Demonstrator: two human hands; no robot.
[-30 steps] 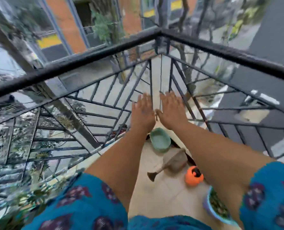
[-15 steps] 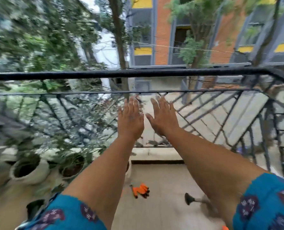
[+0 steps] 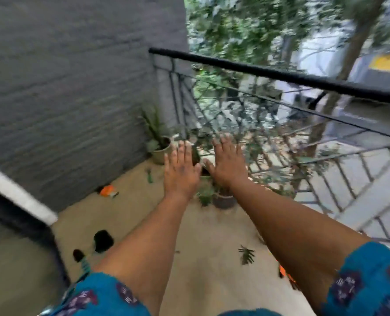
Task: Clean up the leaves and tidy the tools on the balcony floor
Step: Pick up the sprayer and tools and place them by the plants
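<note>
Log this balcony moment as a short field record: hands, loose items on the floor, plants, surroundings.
left hand: held out flat, fingers straight, holds nothing
right hand: held out flat beside it, holds nothing
leaves: one dark clump on the tan floor between the forearms
tools: green hand tool near the far pots; orange item by the grey wall; type unclear from blur
plants: tan pot in the far corner, dark pot below the right wrist
railing: black metal along the right side

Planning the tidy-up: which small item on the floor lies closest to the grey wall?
The orange tool, right at the wall's foot; the green tool lies farther out.
</note>
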